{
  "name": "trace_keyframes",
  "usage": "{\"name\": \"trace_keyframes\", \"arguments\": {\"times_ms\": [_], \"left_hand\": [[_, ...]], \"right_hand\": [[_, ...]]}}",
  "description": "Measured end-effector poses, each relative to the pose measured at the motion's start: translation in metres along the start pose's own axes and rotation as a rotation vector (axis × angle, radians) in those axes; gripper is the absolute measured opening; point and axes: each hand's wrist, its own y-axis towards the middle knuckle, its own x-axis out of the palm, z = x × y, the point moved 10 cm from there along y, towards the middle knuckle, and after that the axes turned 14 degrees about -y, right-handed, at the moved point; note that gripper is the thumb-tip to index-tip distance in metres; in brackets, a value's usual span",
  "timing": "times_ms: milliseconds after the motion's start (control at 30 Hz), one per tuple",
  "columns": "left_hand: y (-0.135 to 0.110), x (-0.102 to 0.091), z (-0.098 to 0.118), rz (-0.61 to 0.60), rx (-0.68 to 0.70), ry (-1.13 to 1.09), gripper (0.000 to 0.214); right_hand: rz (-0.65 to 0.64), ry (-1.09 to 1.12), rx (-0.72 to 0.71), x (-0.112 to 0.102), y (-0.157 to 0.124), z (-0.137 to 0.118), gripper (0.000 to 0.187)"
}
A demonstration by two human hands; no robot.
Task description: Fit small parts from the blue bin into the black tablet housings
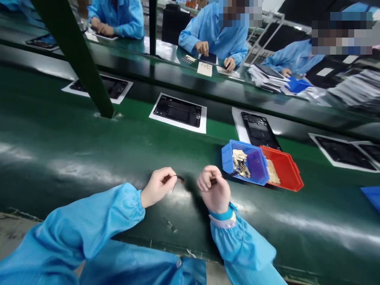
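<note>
My left hand (159,185) is closed in a pinch on a thin dark strip (179,178), which sticks out to the right and has a reddish bit at its end. To its right, my right hand (214,188) is raised over the green bench, slightly blurred, with its fingers curled together. Whatever lies between those fingers is too small and smeared to name. Just beyond the right hand stands a blue bin (258,166) holding small beige and dark pieces. A red bin (286,171) with beige pieces sits against it.
Black tablet housings lie on white sheets along the belt, including one housing (178,111) in the middle and another (259,128) behind the bins. A green post (77,59) rises at the left. Co-workers in blue sit across the line, near stacked papers (267,78).
</note>
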Motion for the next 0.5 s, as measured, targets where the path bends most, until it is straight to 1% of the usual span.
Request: {"name": "trace_keyframes", "arguments": {"times_ms": [33, 67, 133, 200, 300, 400, 500], "left_hand": [[0.0, -0.002, -0.005, 0.022, -0.024, -0.013, 0.022], [0.0, -0.002, -0.008, 0.023, -0.038, -0.021, 0.021], [0.0, -0.001, -0.01, 0.008, -0.042, -0.024, 0.02], [-0.001, -0.001, -0.011, 0.004, -0.046, -0.015, 0.021], [-0.003, -0.001, -0.013, -0.002, -0.075, -0.01, 0.023], [-0.003, -0.002, -0.013, -0.01, -0.086, -0.004, 0.022], [-0.003, -0.001, -0.007, -0.023, -0.056, 0.016, 0.022]], "right_hand": [[0.084, -0.038, -0.027, -0.008, -0.003, -0.005, 0.028], [0.141, -0.092, -0.047, -0.013, -0.006, -0.009, 0.035], [0.19, -0.201, -0.055, -0.016, -0.014, -0.012, 0.043], [0.185, -0.252, -0.031, -0.015, -0.022, -0.008, 0.039], [0.162, -0.279, 0.026, -0.014, -0.032, 0.004, 0.018], [0.164, -0.322, 0.111, -0.02, -0.038, 0.018, 0.021], [0.14, -0.323, 0.154, -0.02, -0.04, 0.023, 0.021]]}}
